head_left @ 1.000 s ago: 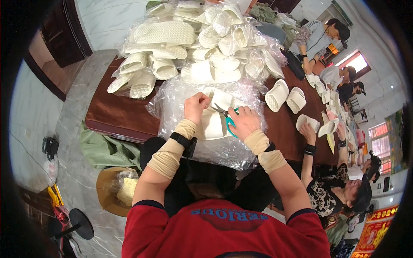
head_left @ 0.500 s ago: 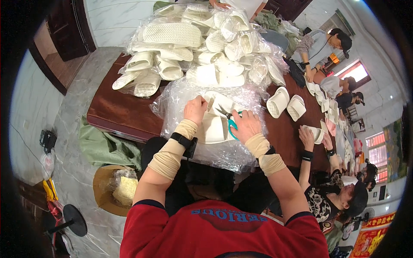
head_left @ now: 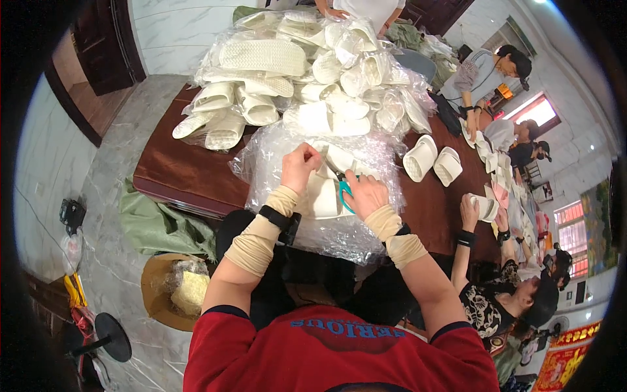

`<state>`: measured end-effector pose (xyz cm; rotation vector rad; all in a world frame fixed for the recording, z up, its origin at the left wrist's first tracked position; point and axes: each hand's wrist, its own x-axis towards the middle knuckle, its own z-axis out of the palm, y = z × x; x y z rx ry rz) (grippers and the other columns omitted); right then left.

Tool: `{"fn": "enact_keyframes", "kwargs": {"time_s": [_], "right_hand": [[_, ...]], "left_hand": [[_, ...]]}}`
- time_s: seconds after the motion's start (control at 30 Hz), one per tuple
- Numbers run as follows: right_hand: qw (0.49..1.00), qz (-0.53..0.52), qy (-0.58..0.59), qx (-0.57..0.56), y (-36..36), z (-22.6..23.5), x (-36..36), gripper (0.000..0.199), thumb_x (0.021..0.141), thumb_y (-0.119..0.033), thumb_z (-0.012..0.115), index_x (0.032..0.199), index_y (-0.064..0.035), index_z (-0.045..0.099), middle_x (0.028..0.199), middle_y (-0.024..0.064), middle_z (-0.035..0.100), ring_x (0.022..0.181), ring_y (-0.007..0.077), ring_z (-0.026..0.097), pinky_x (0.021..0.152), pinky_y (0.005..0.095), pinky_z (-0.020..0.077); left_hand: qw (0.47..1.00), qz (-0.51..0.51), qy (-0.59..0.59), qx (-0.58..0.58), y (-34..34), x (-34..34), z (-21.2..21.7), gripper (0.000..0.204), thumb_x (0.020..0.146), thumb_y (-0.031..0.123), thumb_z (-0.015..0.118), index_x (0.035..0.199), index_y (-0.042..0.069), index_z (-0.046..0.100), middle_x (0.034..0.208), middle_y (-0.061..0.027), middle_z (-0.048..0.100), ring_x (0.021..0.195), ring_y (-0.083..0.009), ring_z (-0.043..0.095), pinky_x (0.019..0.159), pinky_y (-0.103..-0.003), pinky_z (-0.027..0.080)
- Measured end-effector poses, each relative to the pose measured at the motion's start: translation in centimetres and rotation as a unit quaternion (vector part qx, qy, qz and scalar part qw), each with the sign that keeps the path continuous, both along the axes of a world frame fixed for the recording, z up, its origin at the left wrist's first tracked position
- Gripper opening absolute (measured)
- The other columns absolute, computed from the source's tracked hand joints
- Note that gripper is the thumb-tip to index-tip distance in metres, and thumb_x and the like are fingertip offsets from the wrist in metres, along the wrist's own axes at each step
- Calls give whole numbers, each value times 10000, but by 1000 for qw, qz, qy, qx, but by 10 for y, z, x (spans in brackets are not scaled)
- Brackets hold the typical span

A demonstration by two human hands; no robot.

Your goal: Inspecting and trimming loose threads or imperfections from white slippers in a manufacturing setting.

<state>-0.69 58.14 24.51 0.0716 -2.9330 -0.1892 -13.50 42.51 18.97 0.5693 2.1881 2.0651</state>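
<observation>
My left hand [head_left: 301, 166] pinches the edge of a white slipper [head_left: 324, 193] that lies on a sheet of clear plastic wrap [head_left: 287, 150] at the near edge of the dark brown table [head_left: 183, 173]. My right hand [head_left: 366, 194] holds teal-handled scissors [head_left: 345, 189] against the same slipper. Both forearms wear beige sleeves, and a black band sits on the left wrist. A big heap of white slippers in clear plastic bags [head_left: 307, 78] fills the table just beyond my hands.
A pair of white slippers [head_left: 432, 161] lies to the right. A person's hand [head_left: 467, 210] holds another slipper at the right; other people work along the table's far right side. On the floor to the left are a green sack [head_left: 157, 225] and a round basket [head_left: 171, 292].
My hands stay on the slipper with little shift; the left fingers have moved slightly up along its edge. The view has tilted a little.
</observation>
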Motion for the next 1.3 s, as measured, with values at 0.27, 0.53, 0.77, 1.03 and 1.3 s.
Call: {"fn": "enact_keyframes", "kwargs": {"time_s": [0.27, 0.53, 0.77, 1.03, 1.3], "right_hand": [[973, -204, 32, -104, 98, -25, 23, 401, 813, -314, 651, 1131, -114, 511, 879, 162, 656, 810, 371, 652, 670, 494, 511], [940, -312, -137, -32, 199, -67, 67, 374, 813, -320, 675, 1088, -82, 589, 997, 185, 643, 955, 388, 616, 804, 476, 512], [953, -137, 78, -261, 122, -46, 31, 191, 894, -232, 619, 974, -70, 682, 872, 107, 704, 777, 250, 681, 674, 400, 539], [714, -186, -111, -666, 24, -59, -27, 292, 919, -237, 611, 1118, -25, 598, 718, 69, 621, 508, 142, 589, 419, 273, 458], [905, -189, 102, -366, 120, -61, 21, 189, 861, -134, 622, 1033, -67, 580, 800, 133, 638, 646, 251, 637, 533, 404, 500]], "left_hand": [[982, 81, 15, 170, -113, -11, 41, 56, 894, 84, 630, 932, 48, 650, 814, 15, 618, 708, -64, 525, 634, -196, 410], [947, 295, -49, 119, -356, 81, -43, 38, 906, 67, 624, 901, 34, 606, 797, 27, 538, 704, -63, 453, 644, -208, 384], [645, 449, -204, -584, -429, 146, -152, 430, 822, 164, 724, 1217, 72, 583, 1256, -139, 573, 1128, -239, 553, 891, -365, 462], [941, 168, 239, -171, -213, 47, 12, 228, 868, 27, 625, 1095, 36, 650, 1141, -121, 649, 1076, -270, 604, 924, -347, 466], [939, 23, 210, -273, -38, 14, -14, 264, 812, 84, 666, 1061, 45, 587, 962, -166, 651, 876, -376, 642, 736, -449, 512]]}}
